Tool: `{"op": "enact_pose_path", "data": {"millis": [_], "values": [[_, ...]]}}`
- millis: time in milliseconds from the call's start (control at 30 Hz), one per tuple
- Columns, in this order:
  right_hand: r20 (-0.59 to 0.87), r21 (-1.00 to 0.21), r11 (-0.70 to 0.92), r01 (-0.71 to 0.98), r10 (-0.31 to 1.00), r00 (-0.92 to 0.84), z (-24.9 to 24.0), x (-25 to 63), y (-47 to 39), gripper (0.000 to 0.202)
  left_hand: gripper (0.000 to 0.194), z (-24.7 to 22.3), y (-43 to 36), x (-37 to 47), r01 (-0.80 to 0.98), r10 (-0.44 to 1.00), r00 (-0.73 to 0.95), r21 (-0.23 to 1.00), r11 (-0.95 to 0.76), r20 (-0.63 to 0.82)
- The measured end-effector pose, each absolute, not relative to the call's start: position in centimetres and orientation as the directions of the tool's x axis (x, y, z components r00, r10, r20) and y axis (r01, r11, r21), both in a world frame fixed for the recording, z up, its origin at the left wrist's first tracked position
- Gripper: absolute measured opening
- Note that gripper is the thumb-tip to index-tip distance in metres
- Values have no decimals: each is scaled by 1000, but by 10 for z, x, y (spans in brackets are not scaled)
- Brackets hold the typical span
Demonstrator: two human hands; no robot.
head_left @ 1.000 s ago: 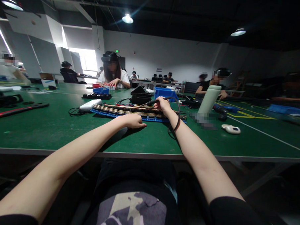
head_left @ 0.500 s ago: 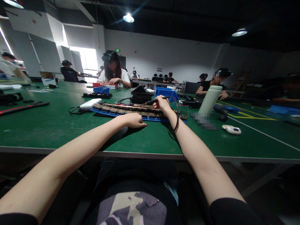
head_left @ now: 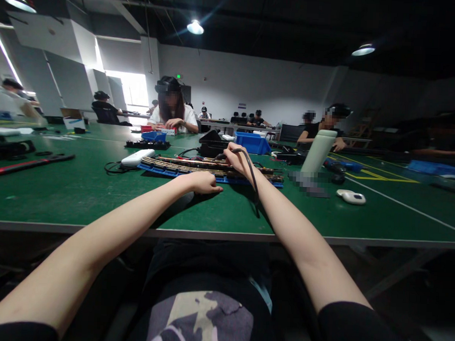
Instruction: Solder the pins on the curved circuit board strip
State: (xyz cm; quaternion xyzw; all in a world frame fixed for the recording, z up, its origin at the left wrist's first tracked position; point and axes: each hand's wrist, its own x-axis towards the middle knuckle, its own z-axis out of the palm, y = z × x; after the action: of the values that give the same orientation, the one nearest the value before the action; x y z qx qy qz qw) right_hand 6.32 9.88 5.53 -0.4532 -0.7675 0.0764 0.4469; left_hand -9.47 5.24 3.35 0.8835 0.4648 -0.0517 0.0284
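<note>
Lying lengthwise, roughly parallel to the near edge of the worktop (head_left: 98, 200) and set back from it, the long blue-edged rack (head_left: 208, 166) of thin strips is in front of you. Your right hand (head_left: 236, 158) is over its right half, fingers closed around a dark corded tool (head_left: 221, 156) that points left; whether its tip meets the strips is too small to tell. The cable (head_left: 256, 189) arcs back over your right wrist and hangs toward the near edge. Your right forearm slants in from the near edge, wrist bent.

Your left hand (head_left: 205, 183) sits at the rack's front side, back up and fingers curled under; you cannot tell from here whether it grips anything. Your left arm crosses the near edge diagonally, elbow bent outward.

Beside the rack's left end is a white case (head_left: 137, 158). Behind the rack, toward the far edge, are a black holder (head_left: 209, 145) and a blue bin (head_left: 252, 143). A pale green bottle (head_left: 319, 152) stands to the right, a cream case (head_left: 351, 197) nearer the near edge.
</note>
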Motion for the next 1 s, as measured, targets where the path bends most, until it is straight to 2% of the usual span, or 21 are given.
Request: {"op": "enact_pose_path", "data": {"millis": [133, 233, 600, 833, 1000], "values": [[627, -350, 612, 709, 716, -308, 56, 56, 92, 14, 55, 34, 51, -95, 822, 817, 566, 11, -569, -107], [612, -283, 620, 731, 704, -360, 56, 54, 89, 13, 54, 34, 51, -95, 817, 814, 574, 1, -576, -96], [603, -226, 610, 760, 700, -383, 55, 55, 91, 13, 54, 34, 51, -95, 835, 827, 550, 35, -550, -116], [617, -294, 612, 734, 708, -343, 58, 58, 92, 12, 56, 34, 52, -95, 823, 817, 566, 10, -568, -113], [620, -500, 584, 640, 757, -206, 55, 63, 97, 17, 58, 30, 57, -96, 819, 814, 571, -3, -574, -104]]}}
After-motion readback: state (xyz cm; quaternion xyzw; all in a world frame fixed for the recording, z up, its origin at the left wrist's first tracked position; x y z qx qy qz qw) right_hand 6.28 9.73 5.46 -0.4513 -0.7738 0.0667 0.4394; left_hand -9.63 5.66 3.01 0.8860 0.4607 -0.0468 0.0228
